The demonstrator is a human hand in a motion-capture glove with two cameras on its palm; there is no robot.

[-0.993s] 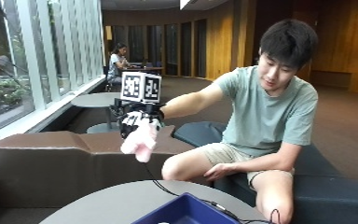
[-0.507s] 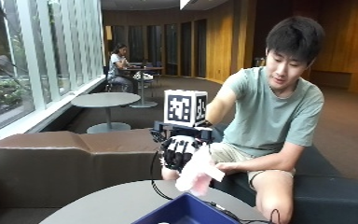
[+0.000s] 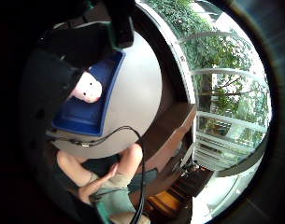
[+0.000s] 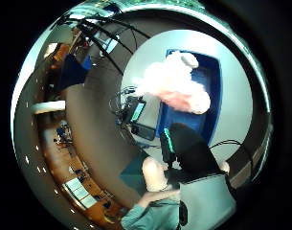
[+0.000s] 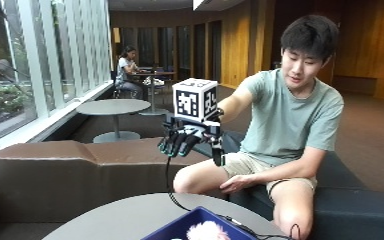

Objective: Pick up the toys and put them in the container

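Setting: a lounge with tall windows; a person in a grey-green T-shirt sits on a dark sofa behind a round grey bench [image 5: 112, 220].
Brown seat [image 5: 79, 170]: a long upholstered block beyond the bench, on the window side.
Right hand [image 5: 182, 140]: gloved in black, raised in the air above the bench and well apart from everything on it; its fingers hang down relaxed, slightly spread, and hold nothing.
Container [image 5: 172, 230]: a dark blue rectangular tray lying on the bench at its near edge, partly cut off in the outside view; in the palm views it shows whole [image 3: 81, 116], with low walls and a flat floor.
Plush toy [image 5: 206, 231]: pink and white, fluffy, lying inside the container; the little-finger-side view shows a pale face with two small dark eyes [image 3: 87, 88]; the thumb-side view shows it as a pink fuzzy mass over the blue floor [image 4: 176, 88].
Left hand [image 5: 235, 184]: bare, resting on the person's thigh.
Writing: no legible brand, label or text on the toy, container or bench.
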